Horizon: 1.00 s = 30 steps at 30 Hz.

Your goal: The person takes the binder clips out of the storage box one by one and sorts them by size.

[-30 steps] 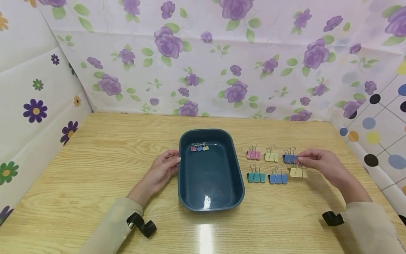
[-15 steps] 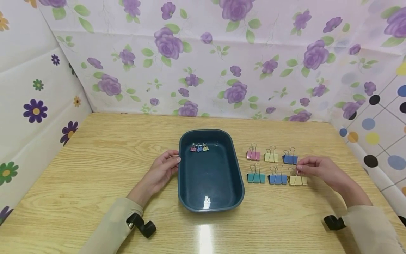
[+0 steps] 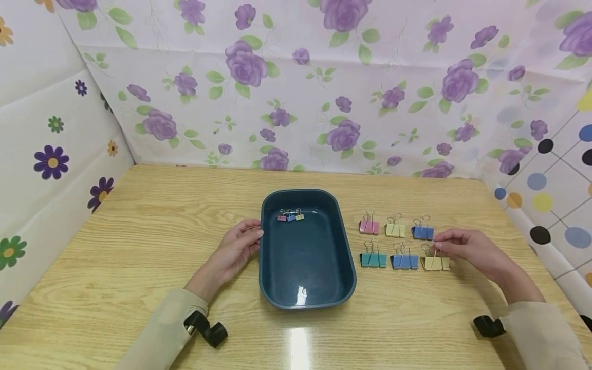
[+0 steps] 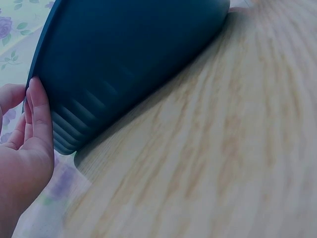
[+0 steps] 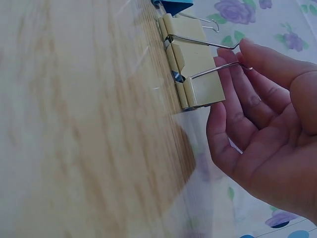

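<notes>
Now the right grip (image 3: 467,250) pinches the wire handle of the yellow binder clip (image 3: 435,263) standing on the worktop (image 3: 139,246); the left grip (image 3: 236,247), fingers straight, rests against the tray (image 3: 307,298).

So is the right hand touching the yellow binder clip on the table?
Touching. The right wrist view shows the right hand pinching the wire handles of the yellow binder clip between its fingers and thumb.

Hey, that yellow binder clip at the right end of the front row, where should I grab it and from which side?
Take the yellow binder clip by its wire handles, coming from above and the right. It sits with its body on the table and the handles sticking up. The right hand already pinches them, and the blue clip crowds its left side.
</notes>
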Tool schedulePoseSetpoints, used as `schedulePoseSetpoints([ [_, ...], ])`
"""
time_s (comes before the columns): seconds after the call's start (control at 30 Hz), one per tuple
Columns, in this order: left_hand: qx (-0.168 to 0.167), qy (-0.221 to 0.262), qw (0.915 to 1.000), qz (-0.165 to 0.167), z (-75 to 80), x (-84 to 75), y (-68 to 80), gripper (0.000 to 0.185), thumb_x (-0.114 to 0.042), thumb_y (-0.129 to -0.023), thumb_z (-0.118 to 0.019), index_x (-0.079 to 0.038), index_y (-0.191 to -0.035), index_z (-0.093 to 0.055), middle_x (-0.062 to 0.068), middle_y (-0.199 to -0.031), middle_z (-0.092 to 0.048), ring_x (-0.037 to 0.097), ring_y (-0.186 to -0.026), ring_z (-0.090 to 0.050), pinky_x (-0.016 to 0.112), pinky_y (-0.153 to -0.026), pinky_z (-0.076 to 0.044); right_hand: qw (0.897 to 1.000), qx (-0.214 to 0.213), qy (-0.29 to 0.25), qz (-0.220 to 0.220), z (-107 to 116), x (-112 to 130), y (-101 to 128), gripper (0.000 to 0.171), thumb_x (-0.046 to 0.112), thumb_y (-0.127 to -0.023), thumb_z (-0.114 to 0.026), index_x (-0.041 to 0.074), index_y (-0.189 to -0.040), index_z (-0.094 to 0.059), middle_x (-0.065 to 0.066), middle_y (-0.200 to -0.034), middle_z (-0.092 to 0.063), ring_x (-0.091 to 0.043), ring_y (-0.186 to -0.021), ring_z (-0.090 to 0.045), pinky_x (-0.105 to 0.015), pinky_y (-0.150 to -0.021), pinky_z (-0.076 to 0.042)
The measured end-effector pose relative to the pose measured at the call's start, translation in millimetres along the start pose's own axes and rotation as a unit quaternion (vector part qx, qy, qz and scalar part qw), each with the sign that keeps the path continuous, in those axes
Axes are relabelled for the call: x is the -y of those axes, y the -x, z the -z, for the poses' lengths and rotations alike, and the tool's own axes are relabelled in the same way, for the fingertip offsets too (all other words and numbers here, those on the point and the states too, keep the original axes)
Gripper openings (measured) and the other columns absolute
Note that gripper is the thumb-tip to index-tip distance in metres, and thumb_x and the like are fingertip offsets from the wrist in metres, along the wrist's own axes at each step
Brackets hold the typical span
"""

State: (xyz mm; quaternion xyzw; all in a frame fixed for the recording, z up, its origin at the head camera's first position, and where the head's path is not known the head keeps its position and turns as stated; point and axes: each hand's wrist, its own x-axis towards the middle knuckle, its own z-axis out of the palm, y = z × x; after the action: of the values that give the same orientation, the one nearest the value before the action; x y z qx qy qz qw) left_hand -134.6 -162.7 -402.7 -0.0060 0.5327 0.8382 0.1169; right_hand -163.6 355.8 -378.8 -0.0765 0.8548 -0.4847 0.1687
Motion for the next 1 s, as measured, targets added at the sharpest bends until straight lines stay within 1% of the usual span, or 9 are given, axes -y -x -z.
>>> schedulePoseSetpoints([
  [0.17,0.004,-0.001,1.0000,0.000,-0.5,0.7,-0.7,0.018,0.003,-0.096,-0.051,0.000,-0.114,-0.046,0.003,-0.089,-0.061,0.011,-0.079,-0.058,0.020,-0.070,-0.050,1.000,-0.014,0.023,0.001,4,3,4,0.048,0.027,-0.096,-0.063,-0.008,-0.127,-0.052,-0.003,-0.108,-0.069,-0.010,-0.095,-0.064,-0.027,-0.078,-0.052],
  [0.3,0.006,-0.002,1.0000,0.002,-0.9,0.8,-0.6,0.018,0.002,-0.097,-0.051,0.000,-0.114,-0.046,0.004,-0.091,-0.060,0.011,-0.080,-0.058,0.020,-0.071,-0.050,0.997,-0.043,0.066,0.009,11,14,8,0.052,0.031,-0.096,-0.062,-0.006,-0.131,-0.050,-0.001,-0.112,-0.067,-0.003,-0.096,-0.061,-0.022,-0.079,-0.050],
  [0.4,0.005,-0.002,1.0000,0.000,-0.5,0.5,-0.3,0.018,0.002,-0.097,-0.051,0.000,-0.114,-0.046,0.003,-0.090,-0.060,0.011,-0.080,-0.058,0.020,-0.070,-0.050,0.992,-0.061,0.111,0.013,13,29,9,0.054,0.037,-0.097,-0.059,-0.002,-0.133,-0.051,-0.003,-0.116,-0.065,-0.001,-0.097,-0.060,-0.027,-0.082,-0.050],
  [0.53,0.002,-0.001,1.0000,-0.001,-0.2,0.2,-0.3,0.018,0.003,-0.097,-0.050,-0.001,-0.114,-0.046,0.002,-0.088,-0.060,0.010,-0.078,-0.058,0.020,-0.069,-0.049,0.988,-0.073,0.135,0.029,5,61,7,0.051,0.042,-0.097,-0.055,0.005,-0.133,-0.053,-0.009,-0.121,-0.063,-0.002,-0.098,-0.058,-0.045,-0.089,-0.047],
  [0.6,0.001,0.000,1.0000,-0.002,-0.6,0.1,-0.6,0.018,0.003,-0.097,-0.049,-0.001,-0.114,-0.046,0.002,-0.088,-0.060,0.010,-0.078,-0.058,0.019,-0.069,-0.049,0.986,-0.074,0.140,0.043,-2,81,6,0.049,0.043,-0.098,-0.054,0.007,-0.131,-0.055,-0.011,-0.122,-0.062,-0.003,-0.098,-0.057,-0.048,-0.091,-0.045],
  [0.67,0.001,0.001,1.0000,-0.002,-0.9,-0.2,-0.7,0.018,0.003,-0.097,-0.049,-0.001,-0.114,-0.046,0.002,-0.087,-0.060,0.010,-0.078,-0.058,0.019,-0.068,-0.049,0.986,-0.071,0.140,0.065,-11,102,4,0.046,0.041,-0.098,-0.054,0.008,-0.129,-0.057,-0.011,-0.122,-0.062,-0.006,-0.100,-0.058,-0.046,-0.091,-0.046],
  [0.83,0.004,-0.002,1.0000,-0.003,-1.0,-0.5,-0.6,0.018,0.002,-0.097,-0.051,-0.001,-0.114,-0.046,0.002,-0.088,-0.060,0.011,-0.079,-0.058,0.020,-0.069,-0.050,0.980,-0.058,0.148,0.122,-32,151,-10,0.040,0.038,-0.098,-0.055,0.010,-0.126,-0.061,-0.006,-0.118,-0.064,-0.015,-0.102,-0.061,-0.024,-0.082,-0.049],
  [0.93,0.002,-0.004,1.0000,-0.005,-0.9,0.3,-0.6,0.018,0.003,-0.097,-0.050,-0.001,-0.114,-0.046,0.002,-0.089,-0.060,0.011,-0.079,-0.058,0.020,-0.071,-0.050,0.979,-0.046,0.133,0.149,-44,174,-21,0.038,0.036,-0.098,-0.057,0.009,-0.124,-0.062,-0.006,-0.114,-0.065,-0.016,-0.100,-0.062,-0.024,-0.082,-0.050],
  [1.0,-0.002,-0.005,1.0000,-0.004,-0.6,1.3,-0.6,0.018,0.003,-0.097,-0.050,-0.001,-0.114,-0.046,0.002,-0.089,-0.060,0.011,-0.079,-0.057,0.020,-0.071,-0.050,0.980,-0.040,0.123,0.153,-52,186,-30,0.038,0.036,-0.098,-0.057,0.008,-0.123,-0.063,-0.006,-0.112,-0.065,-0.016,-0.099,-0.062,-0.027,-0.083,-0.050],
])
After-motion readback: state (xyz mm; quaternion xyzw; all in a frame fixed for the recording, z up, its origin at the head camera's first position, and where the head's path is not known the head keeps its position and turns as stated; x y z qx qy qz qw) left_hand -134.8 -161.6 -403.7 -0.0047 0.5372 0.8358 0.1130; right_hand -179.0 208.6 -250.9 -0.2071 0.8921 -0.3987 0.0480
